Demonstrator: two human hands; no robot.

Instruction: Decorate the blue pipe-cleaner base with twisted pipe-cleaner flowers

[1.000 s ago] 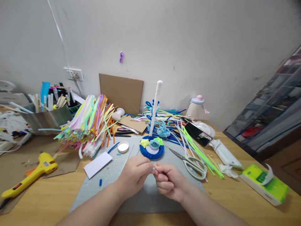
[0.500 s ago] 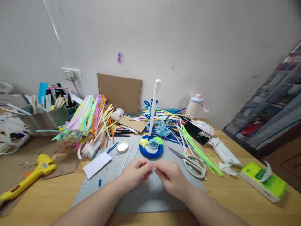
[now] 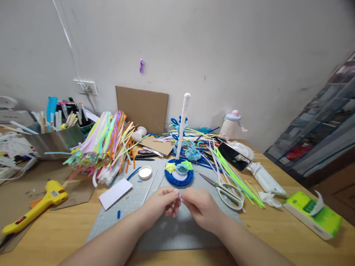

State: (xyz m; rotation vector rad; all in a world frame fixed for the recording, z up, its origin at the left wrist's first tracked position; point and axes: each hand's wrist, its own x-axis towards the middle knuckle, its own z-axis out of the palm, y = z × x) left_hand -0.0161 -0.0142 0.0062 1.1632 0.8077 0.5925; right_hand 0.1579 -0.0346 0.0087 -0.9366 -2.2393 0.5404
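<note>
My left hand and my right hand meet fingertip to fingertip over the grey cutting mat, both pinched on a tiny pale piece that is too small to name. Just beyond them stands a blue round base with yellow, green and light-blue ornaments and a tall white fuzzy post. Scissors lie right of the base.
A pile of coloured pipe cleaners lies at left, more green and blue ones at right. A yellow glue gun, white card, small round lid, phone, green tissue pack and cardboard sheet surround the mat.
Both hands have shifted slightly forward toward the blue base and stay pinched together; my right hand's fingers have uncurled a little. Nothing else on the table moved.
</note>
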